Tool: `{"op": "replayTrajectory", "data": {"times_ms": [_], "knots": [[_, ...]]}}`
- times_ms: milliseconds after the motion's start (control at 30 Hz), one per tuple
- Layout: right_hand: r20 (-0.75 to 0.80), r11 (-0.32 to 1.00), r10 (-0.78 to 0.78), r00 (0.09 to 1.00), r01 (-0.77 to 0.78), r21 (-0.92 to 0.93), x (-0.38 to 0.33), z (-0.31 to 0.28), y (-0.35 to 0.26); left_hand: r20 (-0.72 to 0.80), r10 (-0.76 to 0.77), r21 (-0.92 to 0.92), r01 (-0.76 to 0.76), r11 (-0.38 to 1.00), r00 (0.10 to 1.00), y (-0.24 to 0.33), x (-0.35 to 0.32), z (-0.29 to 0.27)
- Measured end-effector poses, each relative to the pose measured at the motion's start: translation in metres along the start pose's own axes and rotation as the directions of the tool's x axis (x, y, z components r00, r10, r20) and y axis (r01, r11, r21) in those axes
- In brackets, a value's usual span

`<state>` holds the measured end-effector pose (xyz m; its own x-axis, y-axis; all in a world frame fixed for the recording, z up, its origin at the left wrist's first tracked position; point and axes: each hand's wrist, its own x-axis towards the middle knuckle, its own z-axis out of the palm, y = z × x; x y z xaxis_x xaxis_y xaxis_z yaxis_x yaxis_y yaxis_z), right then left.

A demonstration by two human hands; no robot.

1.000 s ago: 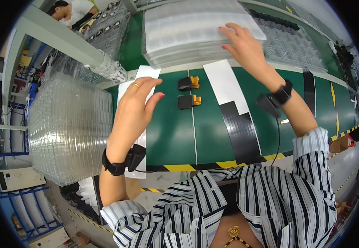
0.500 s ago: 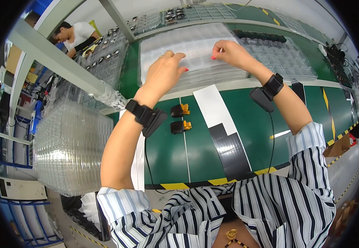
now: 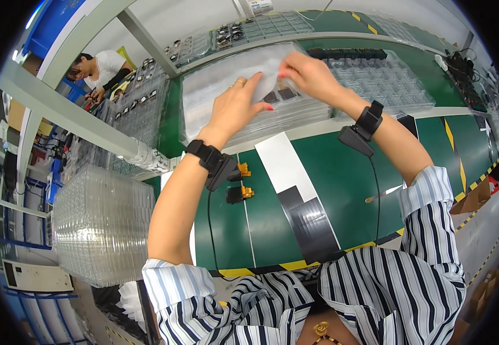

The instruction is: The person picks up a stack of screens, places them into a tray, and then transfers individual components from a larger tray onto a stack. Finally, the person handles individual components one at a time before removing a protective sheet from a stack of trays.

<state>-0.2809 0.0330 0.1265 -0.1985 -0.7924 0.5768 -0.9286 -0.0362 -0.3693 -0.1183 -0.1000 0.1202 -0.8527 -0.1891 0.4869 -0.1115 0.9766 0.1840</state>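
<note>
A thin translucent white sheet [image 3: 203,95] covers a stack of clear plastic trays [image 3: 313,117] at the far side of the green table. My right hand [image 3: 311,76] pinches the sheet near its right side and holds that part raised. Beneath the raised part, a few dark flat pieces [image 3: 287,92] show in the top tray. My left hand [image 3: 233,110] is over the sheet's near left part, its thumb and forefinger spread apart beside the raised fold. Both wrists wear black strapped devices with thin cables.
Two black-and-orange parts [image 3: 235,194] lie on the table, left of a white strip [image 3: 278,160] and dark panels [image 3: 310,227]. Clear trays [image 3: 384,86] with black pieces stand right. A tall clear tray stack [image 3: 100,230] and metal post [image 3: 71,112] stand left. A co-worker [image 3: 103,69] sits beyond.
My right hand has taken hold of the sheet and lifted it, baring dark pieces below. My left hand has shifted slightly lower in view. The view itself has moved a little.
</note>
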Motion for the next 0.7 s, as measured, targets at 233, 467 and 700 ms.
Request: {"op": "replayTrajectory", "data": {"times_ms": [233,467,700], "knots": [[0.155,0.944,-0.228,0.961,0.257,-0.208,-0.012,-0.021,-0.007,-0.511,-0.232,-0.116,0.2,0.973,0.828,-0.074,0.034,-0.042],[0.279,0.987,-0.081,0.957,0.116,-0.11,-0.033,-0.018,0.024,-0.474,-0.592,-0.86,-0.2,0.469,0.651,-0.031,-0.015,-0.164],[0.216,0.722,-0.551,0.806,0.59,-0.362,-0.018,-0.011,0.012,-0.754,0.359,0.653,0.568,0.501,0.55,0.039,-0.195,-0.302]]}}
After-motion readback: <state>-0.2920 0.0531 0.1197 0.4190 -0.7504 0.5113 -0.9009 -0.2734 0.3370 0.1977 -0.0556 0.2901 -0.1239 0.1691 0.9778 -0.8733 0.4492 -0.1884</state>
